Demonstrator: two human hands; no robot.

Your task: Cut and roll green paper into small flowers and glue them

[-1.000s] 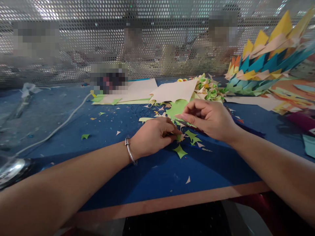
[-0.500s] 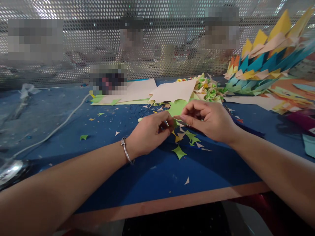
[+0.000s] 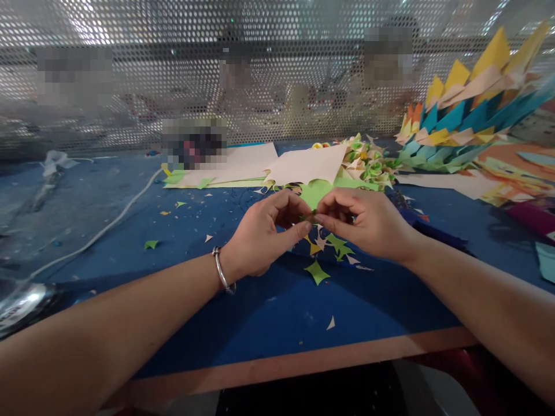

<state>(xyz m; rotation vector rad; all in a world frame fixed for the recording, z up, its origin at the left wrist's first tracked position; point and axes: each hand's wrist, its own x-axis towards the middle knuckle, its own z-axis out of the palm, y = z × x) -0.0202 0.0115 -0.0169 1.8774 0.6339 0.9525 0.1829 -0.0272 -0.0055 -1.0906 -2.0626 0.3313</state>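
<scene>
Overhead, perforated mesh [image 3: 130, 86] backs the blue table [image 3: 260, 312]; both hands [image 3: 312, 222] pinch a green scrap [image 3: 309, 218].

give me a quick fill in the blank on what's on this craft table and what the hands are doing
1. Both hands pinch a small piece of ____ paper between their fingertips.
2. The bracelet sits on the ____ wrist.
3. The left hand and right hand work above a table whose top is ____.
4. A white ____ runs across the table's left side.

Missing words: green; left; blue; cable
</scene>
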